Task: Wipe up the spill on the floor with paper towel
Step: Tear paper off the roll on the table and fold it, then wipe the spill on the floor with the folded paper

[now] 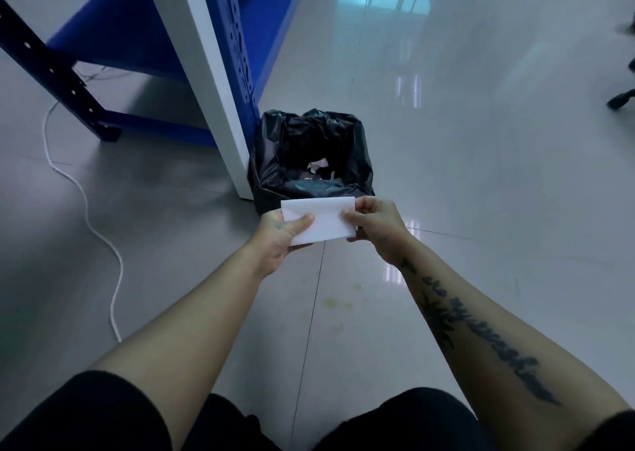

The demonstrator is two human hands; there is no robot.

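Paper towel, folded, frame centre: my left hand and right hand pinched its ends. Yellowish spill lay on floor below.

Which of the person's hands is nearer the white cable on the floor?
Left. The left hand holds the paper towel on the white cable's side; the right hand is farther away.

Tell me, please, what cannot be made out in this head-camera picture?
- Contents of the black-lined waste bin: dark liner hides all but pale scraps.
- Extent of the yellowish spill: faint against the glossy grey floor.
- Folded white paper towel: ends covered by left hand and right hand.
- Dark object: cut by the right edge.
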